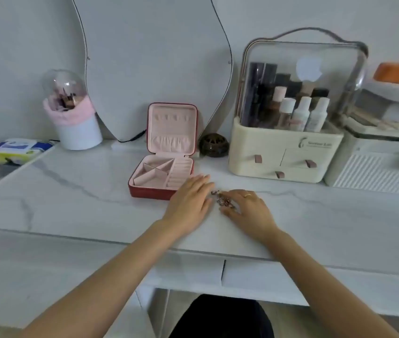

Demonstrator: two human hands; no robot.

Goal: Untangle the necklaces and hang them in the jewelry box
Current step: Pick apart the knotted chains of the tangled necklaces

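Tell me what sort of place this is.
Probably a dressing table in a bedroom: a curvy mirror leans at the wall, a clear-topped cosmetics organizer holds bottles, and a domed brush holder stands beside an open jewelry box on the marble-look top.

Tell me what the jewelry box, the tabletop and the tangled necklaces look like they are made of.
Jewelry box: red shell that looks like faux leather, matte; pale pink lining, soft and velvety, gathered into a pocket in the lid.
Tabletop: white with grey veins, smooth, slightly glossy; marble or a marble-look laminate, cannot tell which.
Necklaces: a small glinting clump, probably metal chain with beads or stones; too blurred to be sure.
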